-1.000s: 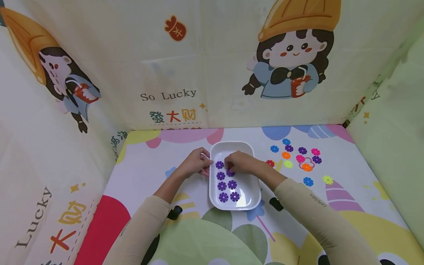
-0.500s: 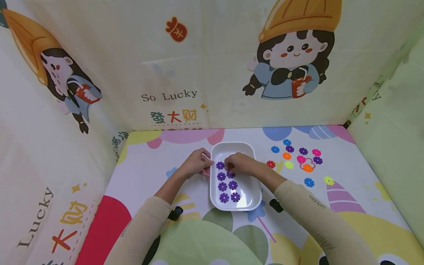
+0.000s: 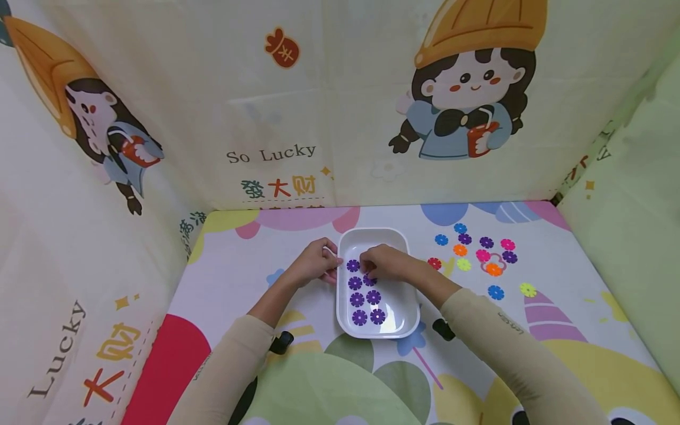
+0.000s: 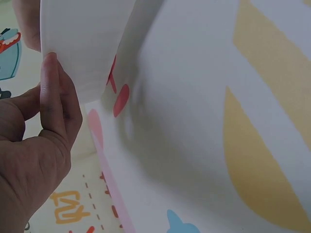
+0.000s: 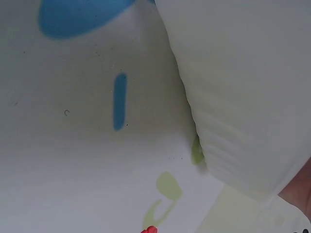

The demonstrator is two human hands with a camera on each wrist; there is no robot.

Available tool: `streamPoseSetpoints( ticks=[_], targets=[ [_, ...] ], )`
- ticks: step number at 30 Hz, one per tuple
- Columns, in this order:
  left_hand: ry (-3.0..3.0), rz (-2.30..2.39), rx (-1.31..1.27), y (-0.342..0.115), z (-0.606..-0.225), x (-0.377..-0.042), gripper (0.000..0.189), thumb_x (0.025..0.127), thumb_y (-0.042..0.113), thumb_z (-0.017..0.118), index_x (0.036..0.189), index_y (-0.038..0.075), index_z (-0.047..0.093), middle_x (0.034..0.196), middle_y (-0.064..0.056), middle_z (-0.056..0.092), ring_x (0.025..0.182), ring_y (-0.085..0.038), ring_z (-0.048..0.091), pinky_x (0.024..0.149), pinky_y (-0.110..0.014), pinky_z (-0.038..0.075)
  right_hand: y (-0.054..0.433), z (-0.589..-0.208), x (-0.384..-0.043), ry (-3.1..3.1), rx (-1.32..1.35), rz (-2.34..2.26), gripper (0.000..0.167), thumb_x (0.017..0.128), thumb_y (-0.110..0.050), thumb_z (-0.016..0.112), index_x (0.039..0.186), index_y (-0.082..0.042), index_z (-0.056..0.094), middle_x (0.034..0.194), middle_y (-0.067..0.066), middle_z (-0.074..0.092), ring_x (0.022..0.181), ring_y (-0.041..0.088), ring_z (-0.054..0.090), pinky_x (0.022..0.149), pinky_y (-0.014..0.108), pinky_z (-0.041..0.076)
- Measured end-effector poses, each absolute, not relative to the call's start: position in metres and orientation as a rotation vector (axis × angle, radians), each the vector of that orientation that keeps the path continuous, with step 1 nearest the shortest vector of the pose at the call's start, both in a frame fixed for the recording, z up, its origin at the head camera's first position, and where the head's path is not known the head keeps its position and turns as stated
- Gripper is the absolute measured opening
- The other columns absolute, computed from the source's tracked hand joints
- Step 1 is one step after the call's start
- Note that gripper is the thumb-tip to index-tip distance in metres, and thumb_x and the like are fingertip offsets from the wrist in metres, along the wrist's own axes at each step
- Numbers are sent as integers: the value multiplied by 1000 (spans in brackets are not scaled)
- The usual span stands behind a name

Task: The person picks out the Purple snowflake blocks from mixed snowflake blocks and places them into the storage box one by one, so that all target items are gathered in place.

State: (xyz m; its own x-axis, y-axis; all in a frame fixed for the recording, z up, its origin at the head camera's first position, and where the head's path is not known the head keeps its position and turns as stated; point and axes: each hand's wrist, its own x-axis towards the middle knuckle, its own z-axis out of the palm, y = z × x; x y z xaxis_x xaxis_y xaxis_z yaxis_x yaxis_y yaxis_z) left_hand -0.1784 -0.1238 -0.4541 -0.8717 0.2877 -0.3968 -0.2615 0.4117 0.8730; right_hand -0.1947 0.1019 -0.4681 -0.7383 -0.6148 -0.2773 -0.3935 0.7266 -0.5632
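A white tray (image 3: 404, 313) lies on the table in the head view, with several purple flower-shaped discs (image 3: 356, 300) set in two columns inside. My left hand (image 3: 317, 261) holds the tray's left rim, thumb on the edge and other fingers beneath. In the left wrist view, a finger of that hand (image 4: 36, 155) lies against the tray's outer wall (image 4: 82, 48). Inside the tray my right hand (image 3: 386, 262) is curled, fingertips pinching a purple disc (image 3: 370, 281) at the top of the right column and partly covering it. The right wrist view mostly shows the tray's wall (image 5: 243, 97).
Loose flower discs lie right of the tray: blue (image 3: 496, 292), orange (image 3: 494, 270), pink (image 3: 507, 244), red (image 3: 434, 263), yellow (image 3: 528, 290) and purple (image 3: 486, 242). A printed cloth (image 3: 234, 254) covers the table. Printed curtains (image 3: 361, 118) stand behind and at both sides.
The head view shifts very slightly. Both hands, the tray and the discs keep their places.
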Motion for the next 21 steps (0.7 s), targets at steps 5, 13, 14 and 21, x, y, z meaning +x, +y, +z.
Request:
streamPoseSetpoints(
  ticks=[5, 13, 14, 21],
  targets=[
    [2170, 1480, 20, -124, -455, -178, 27, 100, 4, 66, 122, 0, 51, 90, -16, 68, 61, -18, 70, 66, -44, 68, 106, -464, -191, 2515, -800, -654, 10, 94, -11, 76, 102, -14, 71, 88, -3, 68, 81, 12, 64, 84, 26, 65],
    [2177, 1473, 23, -125, -456, -178, 27, 100, 5, 67, 121, 1, 51, 93, -20, 69, 61, -18, 70, 67, -46, 68, 126, -451, -181, 2628, -896, -664, 17, 95, -10, 75, 111, -12, 74, 98, 2, 69, 85, 14, 63, 81, 26, 66],
    [2179, 1471, 26, -125, -456, -178, 27, 100, 6, 67, 121, 1, 51, 93, -20, 68, 61, -17, 70, 67, -46, 68, 130, -450, -180, 2641, -902, -683, 18, 94, -9, 76, 112, -12, 75, 100, 2, 70, 86, 14, 63, 81, 26, 66],
    [2195, 1463, 25, -124, -455, -178, 27, 100, 7, 67, 122, 1, 52, 90, -16, 67, 62, -18, 69, 68, -46, 68, 156, -444, -168, 2728, -982, -834, 24, 92, -6, 77, 115, -9, 74, 107, 4, 72, 96, 18, 70, 85, 31, 67]
  ],
)
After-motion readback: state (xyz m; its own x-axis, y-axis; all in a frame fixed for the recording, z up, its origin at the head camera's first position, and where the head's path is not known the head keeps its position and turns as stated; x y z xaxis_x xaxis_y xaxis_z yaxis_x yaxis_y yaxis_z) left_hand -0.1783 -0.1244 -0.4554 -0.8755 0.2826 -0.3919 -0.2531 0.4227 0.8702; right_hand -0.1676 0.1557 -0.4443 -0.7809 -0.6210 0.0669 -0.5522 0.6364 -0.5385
